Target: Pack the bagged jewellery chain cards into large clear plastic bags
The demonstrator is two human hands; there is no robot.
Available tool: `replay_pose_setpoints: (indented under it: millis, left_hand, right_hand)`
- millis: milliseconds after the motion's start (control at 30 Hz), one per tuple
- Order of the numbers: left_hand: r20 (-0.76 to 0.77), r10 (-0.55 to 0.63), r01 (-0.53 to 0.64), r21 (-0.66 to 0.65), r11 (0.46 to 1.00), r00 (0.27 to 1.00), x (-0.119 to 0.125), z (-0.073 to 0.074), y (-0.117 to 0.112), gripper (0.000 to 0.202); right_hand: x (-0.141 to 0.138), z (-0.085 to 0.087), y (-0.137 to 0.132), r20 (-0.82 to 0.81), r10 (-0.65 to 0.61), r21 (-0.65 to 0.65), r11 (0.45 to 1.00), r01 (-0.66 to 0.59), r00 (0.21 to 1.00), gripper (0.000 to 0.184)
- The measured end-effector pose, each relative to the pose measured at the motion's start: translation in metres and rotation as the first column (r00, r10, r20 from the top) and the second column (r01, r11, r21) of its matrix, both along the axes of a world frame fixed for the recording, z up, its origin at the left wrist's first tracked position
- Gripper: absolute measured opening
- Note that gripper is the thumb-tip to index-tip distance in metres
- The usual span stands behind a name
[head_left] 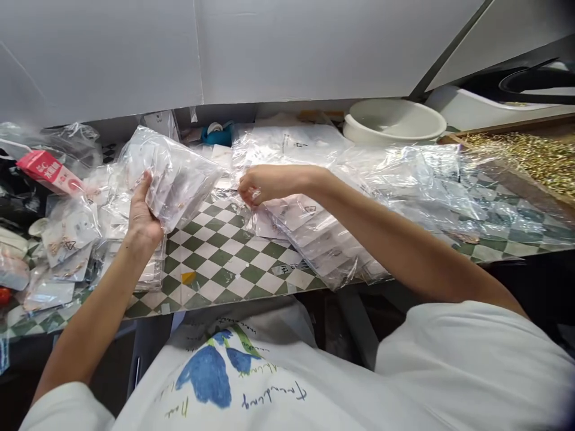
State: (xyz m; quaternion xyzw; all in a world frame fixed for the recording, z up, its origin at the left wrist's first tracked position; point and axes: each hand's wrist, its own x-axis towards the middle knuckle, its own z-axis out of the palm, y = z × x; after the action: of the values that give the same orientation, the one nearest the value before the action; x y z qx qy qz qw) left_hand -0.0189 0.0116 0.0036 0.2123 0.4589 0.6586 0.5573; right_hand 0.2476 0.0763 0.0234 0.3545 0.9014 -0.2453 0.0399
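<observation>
While the left hand [142, 211] holds a clear plastic bag [173, 182] of jewellery cards up off the bench [220, 263], the right hand [265, 185] pinches the end of a long row of bagged cards [314, 230], which reaches the front edge. Open green-and-white checkered surface lies below and between the hands, at lower centre. A white basin [393, 120] sits upper right.

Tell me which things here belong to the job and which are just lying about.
In the work: left hand holding a clear plastic bag; right hand pinching a row of bagged jewellery cards; loose carded earrings.

Lying about: white basin; tray of gold shreds; teal tape roll; pink carton.
</observation>
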Motion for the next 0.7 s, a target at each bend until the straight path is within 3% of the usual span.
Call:
replay_pose_setpoints:
  millis: [100,167,233,333,433,500,533,600,700]
  left_hand:
    - [0.016,0.020,-0.020,-0.011,1.000,1.000,0.001,0.001,-0.001,0.014]
    - [0.031,0.003,-0.002,-0.018,1.000,1.000,0.002,0.002,-0.001,0.015]
    - [0.028,-0.006,0.006,-0.027,1.000,1.000,0.002,0.003,-0.002,0.017]
    - [-0.001,0.014,-0.014,-0.066,0.998,1.000,0.002,0.003,-0.003,0.017]
    - [-0.021,0.009,-0.011,-0.103,0.995,1.000,0.002,-0.002,-0.003,0.016]
    - [-0.054,-0.009,0.003,-0.111,0.994,0.999,0.004,-0.006,-0.004,0.021]
    - [-0.077,-0.023,0.015,-0.114,0.993,0.997,0.006,-0.009,-0.005,0.025]
    - [-0.115,-0.052,0.037,-0.126,0.991,0.992,0.011,-0.012,-0.008,0.033]
    - [-0.133,-0.114,0.089,-0.185,0.979,0.985,0.019,-0.015,-0.013,0.029]
  right_hand:
    - [0.026,0.017,0.011,-0.269,-0.073,-0.023,0.997,0.069,0.960,0.012]
    - [0.045,0.028,0.015,-0.488,-0.118,-0.096,0.992,0.081,0.865,0.010]
    - [0.058,0.038,0.017,-0.666,-0.159,-0.145,0.986,0.083,0.729,0.008]
    - [0.057,0.050,0.018,-0.857,-0.154,-0.104,0.986,0.128,0.492,0.013]
    - [0.030,0.060,0.017,-0.973,-0.030,0.017,0.979,0.203,0.229,0.021]
    - [0.006,0.065,0.017,-0.992,0.066,0.088,0.972,0.219,0.107,0.022]
    - [-0.007,0.066,0.016,-0.992,0.091,0.107,0.972,0.208,0.081,0.021]
    - [-0.028,0.063,0.017,-0.990,0.084,0.101,0.983,0.155,0.116,0.020]
    - [-0.051,0.051,0.020,-0.955,0.010,0.028,0.998,0.057,0.296,0.021]
